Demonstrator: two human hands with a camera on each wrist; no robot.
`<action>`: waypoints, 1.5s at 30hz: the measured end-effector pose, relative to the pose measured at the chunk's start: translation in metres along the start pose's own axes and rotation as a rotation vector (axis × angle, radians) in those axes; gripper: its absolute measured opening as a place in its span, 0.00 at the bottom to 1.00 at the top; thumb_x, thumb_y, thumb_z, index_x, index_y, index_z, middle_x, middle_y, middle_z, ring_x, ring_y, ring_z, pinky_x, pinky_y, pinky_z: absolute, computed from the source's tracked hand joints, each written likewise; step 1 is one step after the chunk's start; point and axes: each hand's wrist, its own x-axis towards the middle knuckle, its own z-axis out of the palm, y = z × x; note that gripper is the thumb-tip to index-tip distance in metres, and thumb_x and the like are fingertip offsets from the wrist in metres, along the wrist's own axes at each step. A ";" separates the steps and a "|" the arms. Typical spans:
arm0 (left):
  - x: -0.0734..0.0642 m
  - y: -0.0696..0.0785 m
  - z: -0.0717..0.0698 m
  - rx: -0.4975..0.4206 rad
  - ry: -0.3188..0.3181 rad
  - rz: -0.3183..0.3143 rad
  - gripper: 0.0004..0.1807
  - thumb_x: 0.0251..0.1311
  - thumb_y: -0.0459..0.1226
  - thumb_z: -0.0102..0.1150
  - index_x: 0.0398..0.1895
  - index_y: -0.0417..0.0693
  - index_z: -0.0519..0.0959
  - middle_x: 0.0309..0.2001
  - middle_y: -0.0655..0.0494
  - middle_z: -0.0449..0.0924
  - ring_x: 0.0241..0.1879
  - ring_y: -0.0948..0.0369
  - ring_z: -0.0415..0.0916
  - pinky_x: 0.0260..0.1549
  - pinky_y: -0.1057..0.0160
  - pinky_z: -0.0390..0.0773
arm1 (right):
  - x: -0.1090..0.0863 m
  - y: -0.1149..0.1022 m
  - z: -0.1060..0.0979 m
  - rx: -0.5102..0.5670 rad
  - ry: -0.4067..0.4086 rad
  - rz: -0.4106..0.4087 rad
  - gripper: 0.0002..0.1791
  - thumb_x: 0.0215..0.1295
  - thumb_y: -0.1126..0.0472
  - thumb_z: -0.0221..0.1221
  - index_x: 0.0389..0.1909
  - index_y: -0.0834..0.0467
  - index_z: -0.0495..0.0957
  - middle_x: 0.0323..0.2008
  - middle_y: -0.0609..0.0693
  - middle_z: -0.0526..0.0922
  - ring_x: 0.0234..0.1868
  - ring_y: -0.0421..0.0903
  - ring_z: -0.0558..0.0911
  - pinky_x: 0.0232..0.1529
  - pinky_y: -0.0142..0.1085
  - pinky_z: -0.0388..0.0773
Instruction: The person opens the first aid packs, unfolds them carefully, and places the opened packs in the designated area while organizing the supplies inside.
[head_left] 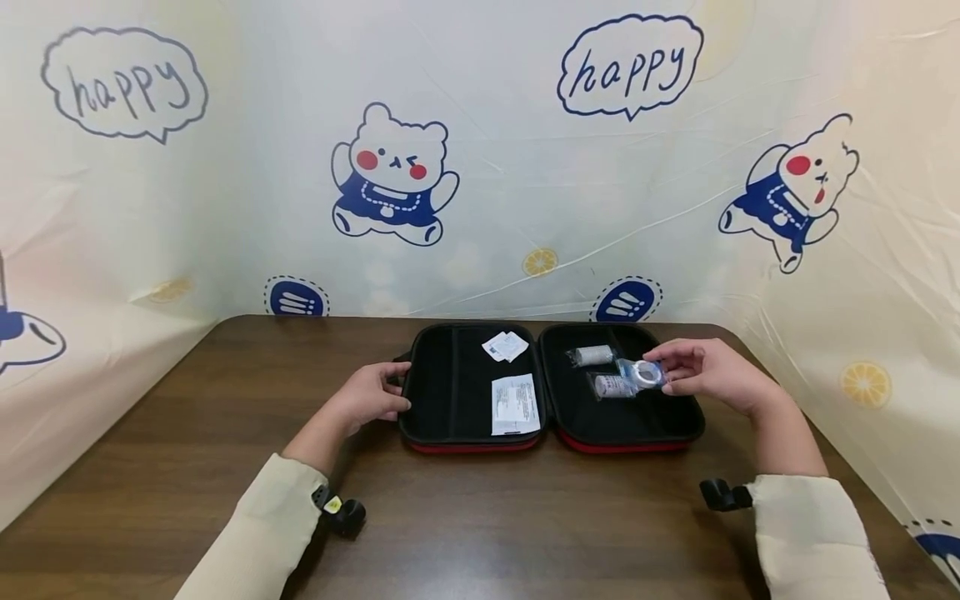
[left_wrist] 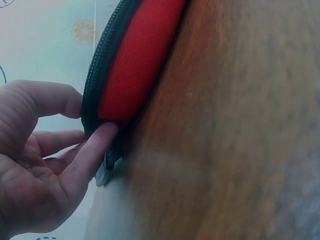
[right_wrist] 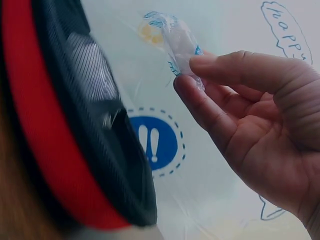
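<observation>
On the far side of the bench, the left hand pinches the outer rim of an open case; a tug or lift there could tip that half and spill what lies loose. It contains small white packets near the fold, with a printed white packet below them; neither looks strapped down, so a jolt would probably shift them. Past the fold, the right half holds a wrapped white roll and, nearer the person, a wrapped printed roll. Just beside these, above the lining, a clear wrapper with a white ring inside is pinched by the right hand, thumb against finger. Its film looks slick and is caught only near one edge, so it could slip, or snag the neighbouring wrappers and drag them along.
</observation>
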 end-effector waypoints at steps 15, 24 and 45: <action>0.000 -0.003 0.002 0.008 0.005 -0.009 0.37 0.57 0.25 0.63 0.71 0.39 0.62 0.53 0.34 0.71 0.49 0.48 0.73 0.39 0.59 0.84 | -0.022 0.016 -0.015 -0.156 0.010 0.064 0.23 0.55 0.73 0.66 0.54 0.66 0.77 0.46 0.61 0.82 0.42 0.52 0.82 0.43 0.35 0.83; -0.001 -0.003 0.001 0.012 0.010 -0.013 0.37 0.57 0.25 0.62 0.72 0.39 0.62 0.53 0.35 0.71 0.48 0.49 0.73 0.39 0.59 0.84 | -0.028 0.025 -0.013 -0.169 -0.052 0.090 0.22 0.55 0.71 0.67 0.52 0.67 0.78 0.44 0.59 0.82 0.41 0.52 0.80 0.41 0.34 0.82; -0.001 0.001 0.001 0.019 0.001 -0.012 0.37 0.57 0.25 0.62 0.72 0.40 0.62 0.55 0.34 0.70 0.50 0.48 0.72 0.40 0.59 0.83 | -0.012 0.031 0.010 -0.207 -0.162 0.027 0.16 0.57 0.65 0.68 0.47 0.62 0.82 0.43 0.56 0.80 0.39 0.52 0.77 0.39 0.34 0.81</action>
